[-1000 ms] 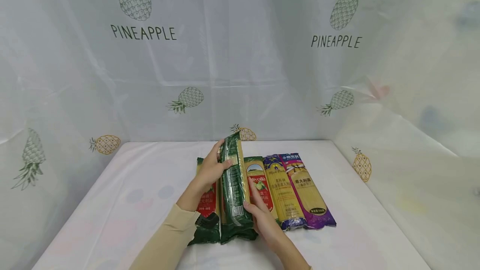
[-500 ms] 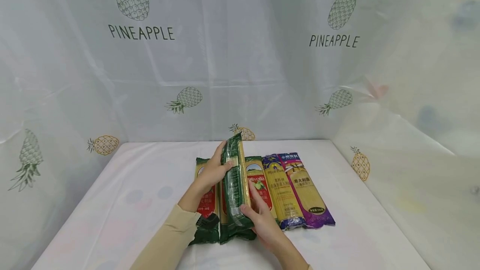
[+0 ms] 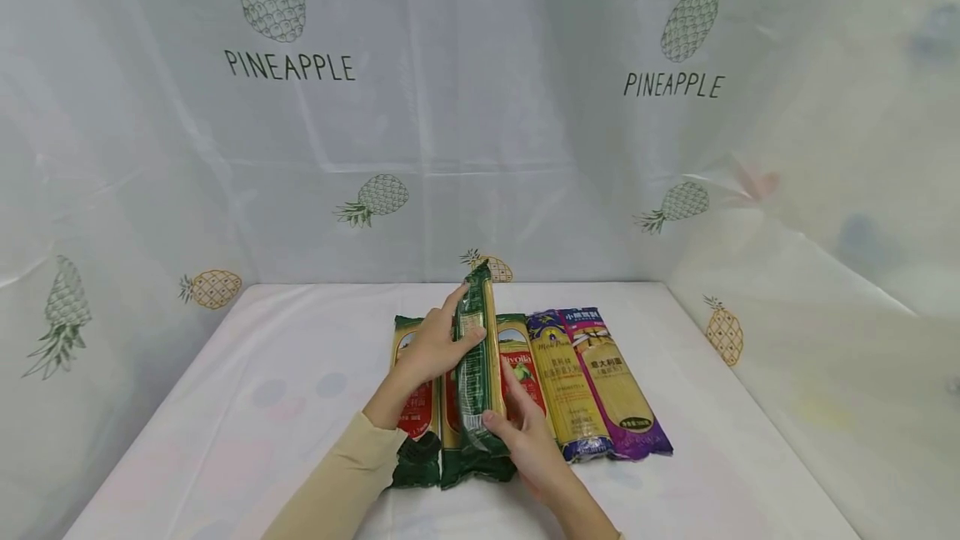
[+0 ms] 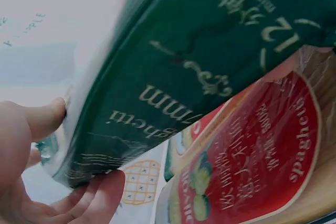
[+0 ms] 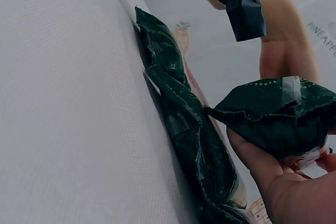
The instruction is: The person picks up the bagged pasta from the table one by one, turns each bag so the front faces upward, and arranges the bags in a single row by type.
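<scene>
A green spaghetti pack (image 3: 476, 365) is held up and tilted over a row of packs, its barcode and small print toward the head camera. My left hand (image 3: 438, 344) grips its upper left side, thumb across the printed face. Lower down, my right hand (image 3: 528, 440) holds the bottom right edge between thumb and fingers. The left wrist view shows the lettering on the green side of this spaghetti pack (image 4: 173, 72). In the right wrist view its crimped green end (image 5: 278, 114) lies over the right palm. Directly under it is another green-ended spaghetti pack (image 3: 476, 467), partly hidden.
Left of the held pack lies a red-labelled spaghetti pack (image 3: 417, 415); another red-labelled pack (image 3: 517, 348) lies to its right. Beyond are a gold and blue spaghetti pack (image 3: 572, 390) and a purple one (image 3: 618, 382). A pineapple-print curtain (image 3: 480, 107) stands behind the white-covered table (image 3: 285, 407).
The held spaghetti pack has turned, so its face looks narrower, and its top has shifted slightly right. My left hand has moved right with it; the right hand stays near the bottom.
</scene>
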Tool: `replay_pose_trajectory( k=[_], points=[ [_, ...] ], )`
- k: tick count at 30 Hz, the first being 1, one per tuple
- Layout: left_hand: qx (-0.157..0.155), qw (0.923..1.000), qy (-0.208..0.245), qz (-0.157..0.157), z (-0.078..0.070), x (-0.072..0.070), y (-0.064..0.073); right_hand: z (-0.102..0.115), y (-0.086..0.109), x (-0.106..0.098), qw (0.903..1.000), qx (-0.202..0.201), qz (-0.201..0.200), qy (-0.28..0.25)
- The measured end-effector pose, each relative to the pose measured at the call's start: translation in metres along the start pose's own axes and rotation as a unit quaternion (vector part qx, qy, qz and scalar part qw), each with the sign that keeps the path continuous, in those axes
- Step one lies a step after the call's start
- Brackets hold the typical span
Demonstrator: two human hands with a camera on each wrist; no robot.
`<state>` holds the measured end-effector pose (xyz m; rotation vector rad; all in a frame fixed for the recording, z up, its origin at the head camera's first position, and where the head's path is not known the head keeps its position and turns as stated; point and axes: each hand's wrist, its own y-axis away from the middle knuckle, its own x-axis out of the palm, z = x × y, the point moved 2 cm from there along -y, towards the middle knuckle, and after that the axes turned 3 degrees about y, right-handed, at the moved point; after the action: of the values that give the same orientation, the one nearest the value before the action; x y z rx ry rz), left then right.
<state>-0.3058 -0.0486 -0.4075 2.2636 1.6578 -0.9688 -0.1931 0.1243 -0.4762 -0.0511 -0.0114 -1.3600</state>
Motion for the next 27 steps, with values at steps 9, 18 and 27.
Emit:
replay_pose_trajectory(
  k=[9, 18, 27],
  points=[
    [-0.02, 0.9977, 0.065, -0.01, 0.006, 0.005, 0.0, -0.002, 0.0, 0.0, 0.9997, 0.004, 0.0, 0.025],
    [-0.065, 0.9865, 0.15, -0.003, 0.01, 0.004, 0.003, 0.003, 0.002, 0.003, 0.9983, 0.038, 0.002, 0.045],
    [-0.092, 0.9727, 0.213, -0.004, 0.016, -0.001, 0.002, 0.016, 0.003, 0.003, 0.9933, 0.098, 0.049, -0.037]
  ],
)
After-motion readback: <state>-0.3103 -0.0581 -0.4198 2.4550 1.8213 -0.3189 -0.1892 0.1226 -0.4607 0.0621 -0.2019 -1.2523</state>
